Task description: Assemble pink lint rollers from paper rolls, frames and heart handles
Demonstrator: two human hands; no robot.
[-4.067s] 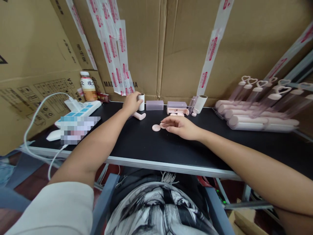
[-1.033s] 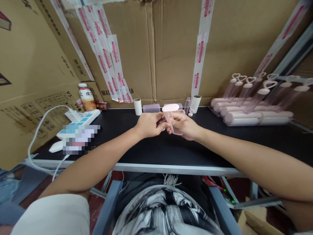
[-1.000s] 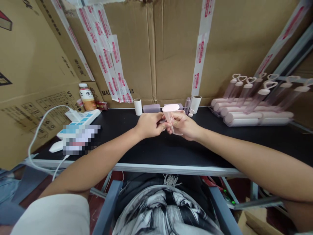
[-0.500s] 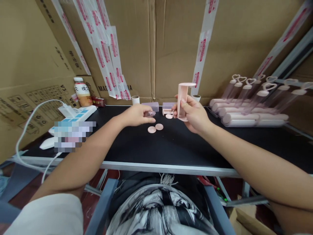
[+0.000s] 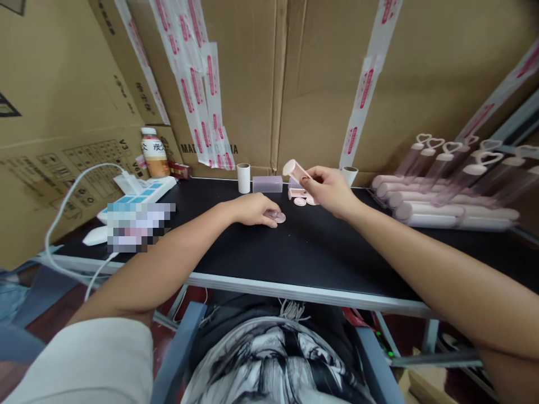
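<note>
My left hand (image 5: 256,210) is low over the black tabletop. Its fingers are closed around a small see-through purplish piece (image 5: 273,214), mostly hidden by the fingers. A pale pink disc (image 5: 281,218) lies right at those fingertips. My right hand (image 5: 330,189) is raised and grips a pink half-tube (image 5: 297,171) with a round end, tilted so that this end points up and left. Below it on the table are a pink disc (image 5: 300,201), another pink disc (image 5: 311,200) partly hidden, and a pink half-tube part (image 5: 296,193) lying down.
A white tube (image 5: 243,178) stands beside a purplish clear box (image 5: 268,184) at the back. Another white tube (image 5: 349,175) is behind my right hand. Pink tubes with heart-topped clear cylinders (image 5: 455,207) fill the right. Left are a power strip (image 5: 155,192) and bottle (image 5: 154,152).
My left hand has lowered and shifted right to the discs on the table. My right hand has tipped the pink half-tube from upright to slanting left. The view has turned slightly left.
</note>
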